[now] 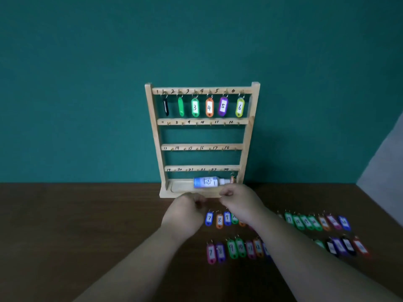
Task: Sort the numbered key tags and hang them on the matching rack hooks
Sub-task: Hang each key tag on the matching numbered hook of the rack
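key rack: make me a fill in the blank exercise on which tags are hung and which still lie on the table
The top rail of the wooden rack holds ___ hanging tags.
The purple tag on that rail shows the number ___.
Among the tags on the table, the lowest readable number is ___.
The bottle lies in the rack's tray on its ___.
Missing words: six; 5; 7; side.

Dim, even light; soft blur (wide-angle bowing at edges)
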